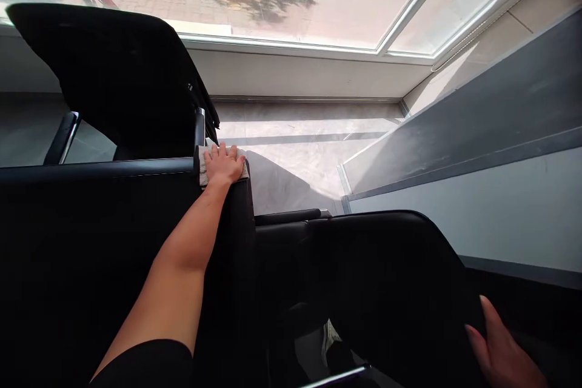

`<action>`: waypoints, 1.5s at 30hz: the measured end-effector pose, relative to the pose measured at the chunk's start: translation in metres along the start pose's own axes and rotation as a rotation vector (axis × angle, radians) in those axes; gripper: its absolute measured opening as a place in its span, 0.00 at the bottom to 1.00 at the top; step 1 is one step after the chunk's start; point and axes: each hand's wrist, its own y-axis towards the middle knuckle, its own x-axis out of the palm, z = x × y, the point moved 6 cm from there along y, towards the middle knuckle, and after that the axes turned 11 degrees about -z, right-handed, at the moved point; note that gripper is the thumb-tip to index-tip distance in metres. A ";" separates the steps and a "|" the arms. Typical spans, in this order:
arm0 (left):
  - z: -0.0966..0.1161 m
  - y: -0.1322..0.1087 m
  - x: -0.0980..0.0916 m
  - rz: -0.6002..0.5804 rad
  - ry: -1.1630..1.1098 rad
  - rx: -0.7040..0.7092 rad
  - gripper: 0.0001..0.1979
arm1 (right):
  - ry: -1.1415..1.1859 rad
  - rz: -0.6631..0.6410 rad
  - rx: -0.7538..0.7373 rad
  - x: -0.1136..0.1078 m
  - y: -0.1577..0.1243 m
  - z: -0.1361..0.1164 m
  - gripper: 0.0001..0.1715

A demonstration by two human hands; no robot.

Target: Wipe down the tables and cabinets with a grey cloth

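My left hand (224,166) lies palm down with its fingers spread over a folded beige cloth (204,177). That cloth rests on the end corner of a black sofa's arm or back (236,212); which part cannot be told in the dark. At the lower right, my right hand (504,348) has two fingers stretched apart beside the edge of a black chair (386,254). Its other fingers are hidden, and dark shadow leaves unclear whether it touches the chair. Beyond my left hand stands another black chair (122,66) with metal-trimmed armrests.
A large window (273,42) runs across the far side, above a low pale wall. A grey and white partition (477,194) slants along the right. Sunlit grey floor (291,139) lies between the chairs and the window. A shoe (330,336) shows near the bottom.
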 end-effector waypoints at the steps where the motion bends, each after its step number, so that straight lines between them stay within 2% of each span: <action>1: 0.010 -0.005 0.004 -0.001 0.016 -0.001 0.38 | 0.060 -0.049 -0.003 0.005 0.000 0.005 0.54; 3: 0.021 -0.016 0.009 -0.001 0.045 0.003 0.39 | 0.149 -0.119 -0.012 0.010 -0.001 0.007 0.55; 7: 0.034 -0.049 0.024 -0.017 0.118 0.023 0.43 | 0.169 -0.150 -0.052 0.003 -0.006 -0.004 0.53; 10: 0.044 -0.086 0.043 -0.032 0.171 0.036 0.44 | 0.173 -0.142 -0.108 0.000 -0.008 -0.006 0.50; 13: 0.052 -0.137 0.066 -0.051 0.211 0.034 0.44 | 0.182 -0.123 -0.202 0.001 -0.008 -0.002 0.49; 16: 0.059 -0.212 0.096 -0.075 0.289 0.035 0.43 | 0.191 -0.089 -0.298 0.001 -0.006 0.000 0.48; 21: 0.064 -0.383 0.165 -0.167 0.470 0.102 0.43 | 0.235 -0.044 -0.384 0.000 -0.006 0.001 0.46; 23: 0.062 -0.441 0.190 -0.215 0.526 0.126 0.42 | 0.270 -0.015 -0.409 0.000 -0.007 0.002 0.45; 25: 0.059 -0.479 0.207 -0.258 0.567 0.128 0.41 | 0.303 0.004 -0.432 0.000 -0.010 0.004 0.44; 26: 0.059 -0.488 0.210 -0.274 0.589 0.129 0.41 | 0.317 0.003 -0.437 0.000 -0.011 0.005 0.43; 28: 0.064 -0.488 0.208 -0.302 0.630 0.147 0.42 | 0.335 -0.013 -0.428 0.000 -0.013 0.007 0.42; 30: 0.075 -0.465 0.195 -0.312 0.641 0.178 0.44 | 0.348 -0.034 -0.424 -0.001 -0.014 0.008 0.42; 32: 0.087 -0.420 0.173 -0.289 0.622 0.182 0.44 | 0.359 -0.034 -0.428 -0.001 -0.014 0.008 0.41; 35: 0.097 -0.332 0.134 -0.212 0.592 0.161 0.40 | 0.360 0.004 -0.428 0.000 -0.013 0.009 0.42; 37: 0.094 -0.281 0.112 -0.177 0.567 0.157 0.38 | 0.353 0.022 -0.424 0.002 -0.012 0.010 0.42; 39: 0.083 -0.252 0.100 -0.142 0.529 0.149 0.37 | 0.349 0.017 -0.419 0.004 -0.010 0.011 0.42; 40: 0.076 -0.250 0.098 -0.114 0.498 0.140 0.38 | 0.351 0.010 -0.418 0.005 -0.010 0.011 0.42; 42: 0.061 -0.272 0.105 -0.048 0.424 0.107 0.40 | 0.352 -0.002 -0.409 0.005 -0.009 0.011 0.42; 45: 0.045 -0.352 0.138 -0.016 0.376 0.069 0.40 | 0.346 -0.006 -0.403 0.002 -0.008 0.008 0.43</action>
